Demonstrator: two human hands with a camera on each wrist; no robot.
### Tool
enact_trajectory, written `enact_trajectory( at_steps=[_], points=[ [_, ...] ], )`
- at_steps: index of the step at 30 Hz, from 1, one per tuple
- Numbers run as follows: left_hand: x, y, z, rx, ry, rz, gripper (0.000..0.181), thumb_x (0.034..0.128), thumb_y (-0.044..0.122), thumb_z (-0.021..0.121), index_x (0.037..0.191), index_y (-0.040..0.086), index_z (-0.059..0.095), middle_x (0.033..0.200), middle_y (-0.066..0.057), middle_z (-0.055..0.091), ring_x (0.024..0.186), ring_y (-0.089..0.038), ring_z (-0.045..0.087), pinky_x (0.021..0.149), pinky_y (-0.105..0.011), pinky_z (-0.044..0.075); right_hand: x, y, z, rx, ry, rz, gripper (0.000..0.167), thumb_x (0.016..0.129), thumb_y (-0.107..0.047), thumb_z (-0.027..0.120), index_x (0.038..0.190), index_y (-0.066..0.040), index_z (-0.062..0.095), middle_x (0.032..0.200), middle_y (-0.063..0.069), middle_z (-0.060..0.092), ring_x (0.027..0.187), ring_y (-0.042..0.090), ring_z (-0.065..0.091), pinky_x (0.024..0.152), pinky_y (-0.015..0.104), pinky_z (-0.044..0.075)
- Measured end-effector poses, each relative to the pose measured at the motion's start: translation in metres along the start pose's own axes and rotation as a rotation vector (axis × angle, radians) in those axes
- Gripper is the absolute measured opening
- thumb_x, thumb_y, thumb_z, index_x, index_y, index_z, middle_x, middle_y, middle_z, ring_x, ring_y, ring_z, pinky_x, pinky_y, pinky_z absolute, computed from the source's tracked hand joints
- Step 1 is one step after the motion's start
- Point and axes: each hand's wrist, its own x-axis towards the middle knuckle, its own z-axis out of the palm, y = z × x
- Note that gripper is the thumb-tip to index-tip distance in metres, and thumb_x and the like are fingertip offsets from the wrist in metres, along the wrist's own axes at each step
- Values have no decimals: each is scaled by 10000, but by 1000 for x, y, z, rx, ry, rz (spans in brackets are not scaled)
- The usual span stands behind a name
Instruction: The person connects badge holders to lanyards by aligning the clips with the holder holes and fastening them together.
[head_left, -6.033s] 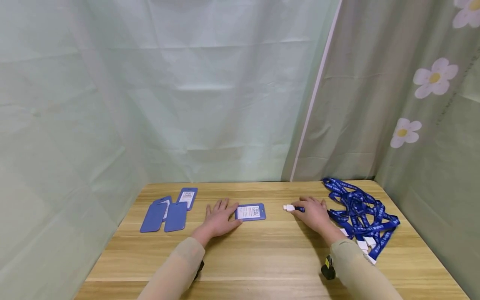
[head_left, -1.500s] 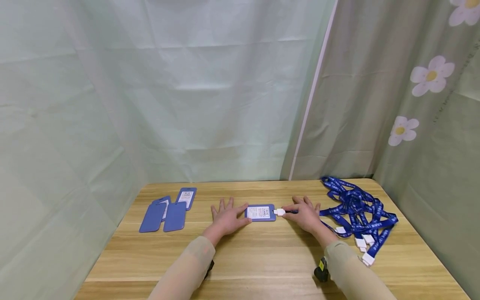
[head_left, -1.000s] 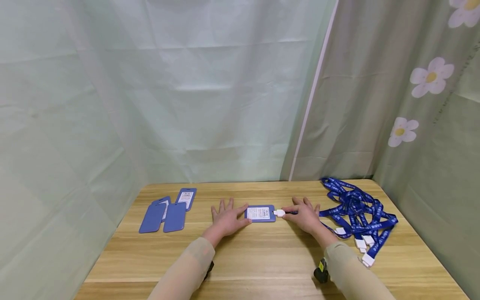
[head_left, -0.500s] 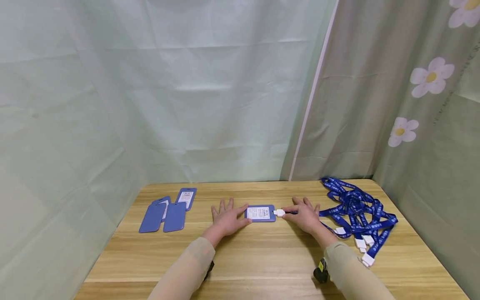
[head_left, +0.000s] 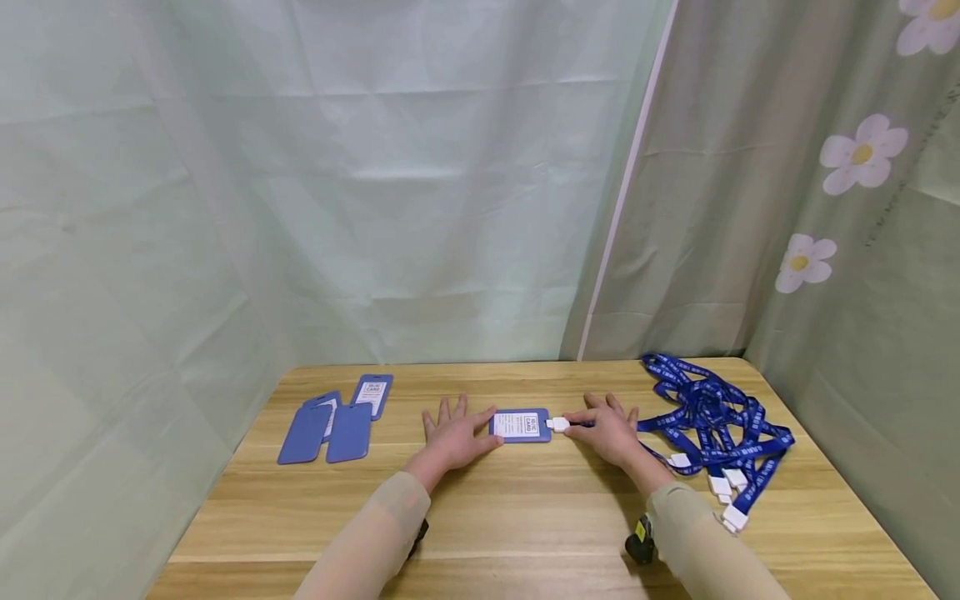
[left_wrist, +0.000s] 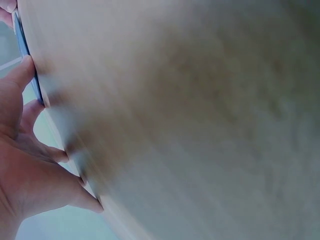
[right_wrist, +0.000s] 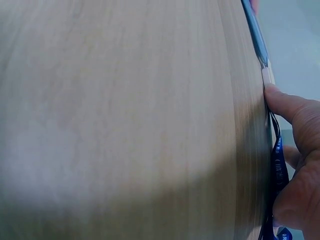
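Observation:
Flat on the table lies a blue card holder (head_left: 520, 425) with a white printed card, its slotted end turned right. My left hand (head_left: 452, 443) holds its left end between thumb and index finger, the other fingers spread on the wood. In the left wrist view, the thumb (left_wrist: 22, 72) touches the holder's edge. My right hand (head_left: 613, 431) pinches a blue lanyard just behind its white plastic clip (head_left: 558, 425). The clip's tip meets the holder's slotted end; whether it passes through the slot is too small to tell. The lanyard strap (right_wrist: 279, 165) runs under the right palm.
More blue card holders (head_left: 349, 433) lie at the left, some overlapping. A tangled pile of blue lanyards (head_left: 708, 404) with white clips (head_left: 735, 518) covers the right side. The wooden table (head_left: 525, 533) is enclosed by pale curtains (head_left: 450, 208) behind and at the sides.
Since six seconds ago, the left hand and card holder have shifted right and the right hand has brought the clip left to the holder's end. Over the last 1.5 seconds nothing visibly moves.

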Motion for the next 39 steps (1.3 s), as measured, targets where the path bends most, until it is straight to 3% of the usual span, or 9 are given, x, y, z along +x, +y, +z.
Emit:
enact_trajectory(
  at_steps=[39],
  points=[
    [-1, 1, 1, -5, 2, -11, 666, 945, 620, 620, 1537, 346, 486, 1670, -238, 171, 1506, -552, 18, 1118, -778, -50, 2, 0, 3, -7, 1, 8, 288, 921, -333, 776, 1178, -205, 799, 1616, 191, 354, 1525, 489, 75, 1099, 736, -180]
  ],
)
